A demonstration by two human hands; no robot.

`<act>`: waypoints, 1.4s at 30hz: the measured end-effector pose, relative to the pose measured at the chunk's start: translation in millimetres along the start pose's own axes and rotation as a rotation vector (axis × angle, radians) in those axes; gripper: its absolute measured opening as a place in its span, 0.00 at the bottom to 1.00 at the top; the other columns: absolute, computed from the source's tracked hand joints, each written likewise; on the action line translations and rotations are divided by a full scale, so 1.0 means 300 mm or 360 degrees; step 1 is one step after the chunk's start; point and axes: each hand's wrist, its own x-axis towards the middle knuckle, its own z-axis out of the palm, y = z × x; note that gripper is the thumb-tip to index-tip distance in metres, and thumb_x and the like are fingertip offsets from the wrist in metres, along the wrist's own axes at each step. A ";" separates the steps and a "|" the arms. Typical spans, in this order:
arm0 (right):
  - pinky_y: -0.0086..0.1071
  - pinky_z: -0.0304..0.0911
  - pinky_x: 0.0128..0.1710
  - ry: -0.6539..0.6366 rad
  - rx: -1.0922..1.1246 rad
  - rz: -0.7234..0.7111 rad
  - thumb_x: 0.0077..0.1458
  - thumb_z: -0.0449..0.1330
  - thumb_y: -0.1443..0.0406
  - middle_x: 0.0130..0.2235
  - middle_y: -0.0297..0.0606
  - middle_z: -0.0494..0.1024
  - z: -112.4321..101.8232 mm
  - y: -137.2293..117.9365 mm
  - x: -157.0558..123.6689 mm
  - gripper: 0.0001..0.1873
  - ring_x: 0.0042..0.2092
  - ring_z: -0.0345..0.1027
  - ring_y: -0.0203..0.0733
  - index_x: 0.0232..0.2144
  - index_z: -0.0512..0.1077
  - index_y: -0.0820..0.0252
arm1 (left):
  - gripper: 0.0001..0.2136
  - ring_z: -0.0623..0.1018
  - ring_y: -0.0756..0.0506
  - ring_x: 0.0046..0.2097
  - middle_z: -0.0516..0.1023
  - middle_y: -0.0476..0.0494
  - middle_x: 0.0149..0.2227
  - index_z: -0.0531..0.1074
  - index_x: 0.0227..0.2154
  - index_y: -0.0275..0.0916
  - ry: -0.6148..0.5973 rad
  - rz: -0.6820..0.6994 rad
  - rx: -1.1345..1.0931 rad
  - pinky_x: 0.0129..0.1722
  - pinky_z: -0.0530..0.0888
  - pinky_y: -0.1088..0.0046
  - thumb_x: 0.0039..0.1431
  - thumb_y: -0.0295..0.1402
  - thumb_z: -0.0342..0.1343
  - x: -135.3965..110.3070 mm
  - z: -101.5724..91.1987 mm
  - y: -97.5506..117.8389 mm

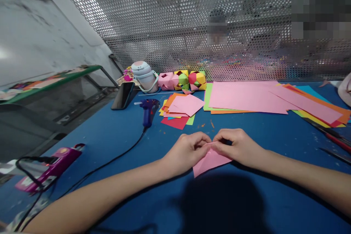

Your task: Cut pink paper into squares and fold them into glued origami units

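Pink paper (212, 162), held two-handed.
My left hand (189, 150) and right hand (239, 148) pinch its far edge between thumb and finger; a glue gun (147, 112) lies farther left.

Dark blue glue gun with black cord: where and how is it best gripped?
Probably by its dark blue handle, from the person's side: it points toward the person, while the pale nozzle points left and the black cord trails near-left.
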 end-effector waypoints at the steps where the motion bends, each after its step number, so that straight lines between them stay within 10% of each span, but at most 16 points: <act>1: 0.27 0.60 0.29 0.0002 -0.0003 -0.0017 0.55 0.57 0.65 0.27 0.33 0.75 0.002 0.001 0.000 0.07 0.29 0.66 0.34 0.27 0.73 0.60 | 0.08 0.61 0.55 0.21 0.66 0.56 0.18 0.71 0.31 0.34 -0.0006 -0.0006 -0.0019 0.21 0.58 0.81 0.56 0.34 0.52 -0.001 0.002 -0.001; 14: 0.28 0.61 0.30 0.0115 0.0025 -0.0045 0.56 0.57 0.66 0.27 0.35 0.77 -0.012 0.031 0.003 0.08 0.30 0.69 0.35 0.26 0.73 0.60 | 0.36 0.77 0.46 0.40 0.80 0.41 0.41 0.63 0.51 0.35 -0.0355 -0.0673 -0.1358 0.41 0.69 0.72 0.31 0.16 0.45 0.044 -0.060 0.020; 26: 0.28 0.60 0.27 0.0161 0.0078 0.0047 0.54 0.57 0.65 0.25 0.34 0.75 0.014 0.001 -0.004 0.09 0.27 0.66 0.34 0.24 0.73 0.60 | 0.13 0.74 0.49 0.35 0.78 0.45 0.37 0.71 0.43 0.34 -0.0169 -0.0014 0.0105 0.33 0.68 0.76 0.54 0.30 0.53 0.011 -0.018 0.011; 33: 0.28 0.60 0.27 0.0147 0.0123 0.0121 0.54 0.57 0.64 0.25 0.34 0.75 0.022 0.005 -0.005 0.09 0.27 0.66 0.35 0.24 0.73 0.61 | 0.13 0.76 0.49 0.39 0.79 0.45 0.40 0.74 0.43 0.36 -0.0194 0.0161 0.0188 0.38 0.68 0.78 0.60 0.30 0.47 0.018 -0.037 0.006; 39: 0.28 0.61 0.29 0.0134 0.0137 0.0017 0.55 0.58 0.66 0.26 0.34 0.77 0.023 0.014 -0.010 0.08 0.28 0.68 0.34 0.25 0.74 0.60 | 0.20 0.75 0.48 0.41 0.77 0.46 0.44 0.70 0.50 0.37 -0.0710 -0.0050 -0.0147 0.38 0.70 0.77 0.53 0.24 0.47 0.027 -0.109 0.046; 42: 0.27 0.60 0.27 0.0139 0.0101 -0.0097 0.55 0.58 0.66 0.25 0.33 0.75 0.026 0.012 -0.011 0.08 0.27 0.67 0.33 0.25 0.73 0.61 | 0.18 0.73 0.50 0.35 0.77 0.48 0.37 0.70 0.46 0.37 -0.0586 -0.0035 -0.0009 0.32 0.67 0.79 0.50 0.27 0.53 0.023 -0.098 0.047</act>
